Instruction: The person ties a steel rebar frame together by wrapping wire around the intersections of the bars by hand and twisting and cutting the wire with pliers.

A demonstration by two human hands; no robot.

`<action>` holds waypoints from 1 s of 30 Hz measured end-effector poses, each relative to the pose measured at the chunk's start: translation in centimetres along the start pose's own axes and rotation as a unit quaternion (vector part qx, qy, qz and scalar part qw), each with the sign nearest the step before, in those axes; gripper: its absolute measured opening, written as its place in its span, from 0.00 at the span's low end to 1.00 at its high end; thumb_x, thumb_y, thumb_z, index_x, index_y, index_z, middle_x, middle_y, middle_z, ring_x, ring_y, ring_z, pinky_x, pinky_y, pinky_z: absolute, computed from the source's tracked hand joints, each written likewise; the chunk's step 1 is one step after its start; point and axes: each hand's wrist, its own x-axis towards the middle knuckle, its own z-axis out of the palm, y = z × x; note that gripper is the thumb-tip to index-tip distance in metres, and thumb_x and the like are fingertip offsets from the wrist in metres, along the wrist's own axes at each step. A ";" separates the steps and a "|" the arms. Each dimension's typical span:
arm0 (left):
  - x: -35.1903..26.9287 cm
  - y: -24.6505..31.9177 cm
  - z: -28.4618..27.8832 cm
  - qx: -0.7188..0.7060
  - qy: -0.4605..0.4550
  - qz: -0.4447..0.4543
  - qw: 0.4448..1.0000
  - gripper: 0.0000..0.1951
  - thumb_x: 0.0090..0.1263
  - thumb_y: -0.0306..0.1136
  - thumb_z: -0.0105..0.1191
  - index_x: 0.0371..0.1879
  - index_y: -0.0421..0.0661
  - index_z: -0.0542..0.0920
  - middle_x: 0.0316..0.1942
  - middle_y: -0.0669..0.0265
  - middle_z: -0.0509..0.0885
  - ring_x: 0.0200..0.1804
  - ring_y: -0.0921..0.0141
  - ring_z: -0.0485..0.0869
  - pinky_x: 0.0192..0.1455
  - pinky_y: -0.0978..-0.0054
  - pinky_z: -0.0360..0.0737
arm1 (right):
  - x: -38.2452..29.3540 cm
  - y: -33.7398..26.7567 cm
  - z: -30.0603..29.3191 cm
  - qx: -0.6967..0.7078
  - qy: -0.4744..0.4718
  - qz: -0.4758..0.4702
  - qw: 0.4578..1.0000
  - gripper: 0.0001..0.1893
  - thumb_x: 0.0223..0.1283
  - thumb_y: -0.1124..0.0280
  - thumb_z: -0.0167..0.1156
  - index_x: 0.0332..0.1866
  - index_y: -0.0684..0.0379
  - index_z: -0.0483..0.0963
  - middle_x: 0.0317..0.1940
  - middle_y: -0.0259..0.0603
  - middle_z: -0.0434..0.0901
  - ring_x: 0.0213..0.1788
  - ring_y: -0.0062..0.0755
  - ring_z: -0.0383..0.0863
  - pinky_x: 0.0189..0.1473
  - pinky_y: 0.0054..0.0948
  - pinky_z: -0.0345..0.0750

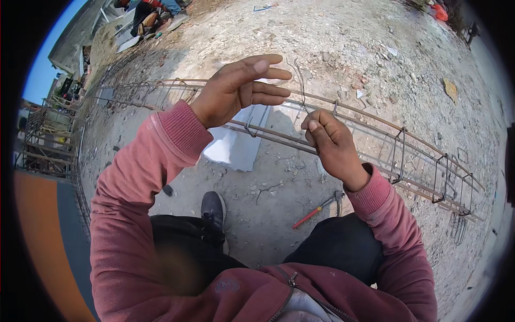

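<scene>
My right hand (332,143) pinches the lower end of a thin tie wire (301,82) between thumb and fingers. The wire rises from the grip as two bent strands. Just left of it, my left hand (247,86) is held with fingers spread apart and nothing in them. Both hands are above a long rebar cage (358,116) of rusty bars joined by wire stirrups (399,155). The cage runs across in front of me from left to right. Behind my hands, part of it is hidden.
Pincers (318,210) with red handles lie on the ground near my right knee. Under the cage is a pale slab (235,147). Loose stirrups (458,227) lie by the cage's right end. People (151,18) crouch at the far upper left. Stones and rubble cover the ground.
</scene>
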 end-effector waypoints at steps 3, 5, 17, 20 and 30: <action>-2.1 -3.3 -2.5 0.101 -0.040 0.028 0.994 0.17 0.67 0.35 0.48 0.52 0.40 0.72 0.51 0.56 0.75 0.52 0.68 0.77 0.51 0.74 0.77 | 0.8 0.0 3.0 -0.005 -0.040 0.038 0.998 0.08 0.64 0.70 0.45 0.34 0.61 0.69 0.18 0.29 0.66 0.23 0.17 0.64 0.27 0.20 0.65; -2.3 -4.2 -4.0 0.081 -0.053 0.104 0.990 0.12 0.64 0.32 0.52 0.44 0.42 0.79 0.44 0.58 0.80 0.46 0.73 0.79 0.47 0.76 0.78 | 0.9 -1.2 4.8 -0.039 -0.074 0.098 0.992 0.08 0.64 0.70 0.45 0.36 0.62 0.70 0.19 0.29 0.66 0.23 0.17 0.63 0.28 0.19 0.63; 4.0 -5.4 -8.8 -0.006 -0.269 0.143 0.953 0.10 0.60 0.33 0.58 0.34 0.38 0.82 0.26 0.62 0.83 0.27 0.76 0.82 0.33 0.83 0.81 | -0.2 -6.4 8.6 -0.188 0.130 0.136 0.964 0.07 0.66 0.73 0.45 0.39 0.63 0.70 0.27 0.31 0.72 0.29 0.15 0.68 0.33 0.17 0.68; 6.4 -4.7 -10.1 0.152 -0.393 0.110 0.900 0.13 0.56 0.28 0.59 0.41 0.38 0.80 0.30 0.61 0.84 0.33 0.76 0.82 0.38 0.80 0.80 | -1.7 -7.8 10.3 -0.225 0.128 0.224 0.940 0.07 0.61 0.81 0.46 0.40 0.66 0.72 0.26 0.34 0.74 0.30 0.17 0.72 0.35 0.19 0.71; 9.3 -5.5 -16.7 0.396 -0.194 0.051 0.896 0.06 0.54 0.29 0.57 0.26 0.38 0.82 0.21 0.62 0.82 0.21 0.75 0.76 0.25 0.77 0.73 | -0.8 6.3 15.3 -0.003 0.321 0.331 0.887 0.08 0.62 0.76 0.45 0.41 0.63 0.71 0.27 0.33 0.74 0.21 0.15 0.65 0.25 0.17 0.65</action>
